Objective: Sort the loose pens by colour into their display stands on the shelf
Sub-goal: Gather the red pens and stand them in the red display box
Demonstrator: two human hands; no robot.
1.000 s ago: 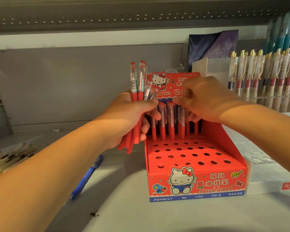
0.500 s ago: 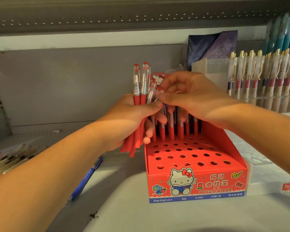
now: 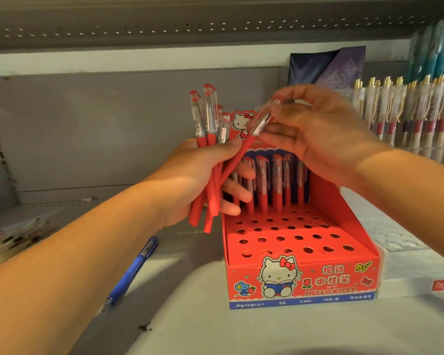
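My left hand [image 3: 198, 180] grips a bundle of red pens [image 3: 204, 119] with clear caps, held upright just left of the red Hello Kitty display stand [image 3: 303, 280]. My right hand [image 3: 318, 134] pinches the clear cap end of one red pen [image 3: 244, 147], which slants down to the left with its lower end still in the bundle. Several red pens [image 3: 277, 183] stand in the stand's back row; its front rows of holes are empty. A loose blue pen [image 3: 132, 272] lies on the shelf below my left forearm.
A clear rack of gold-clipped pens [image 3: 408, 111] stands at the right, with teal pens above it. A white box [image 3: 420, 275] sits right of the red stand. Mixed loose pens [image 3: 13, 239] lie at the far left. A dark packet [image 3: 326, 65] leans behind the stand.
My right hand left the pens in the stand, moved up to the bundle, pinched one red pen and is drawing it up and to the right.
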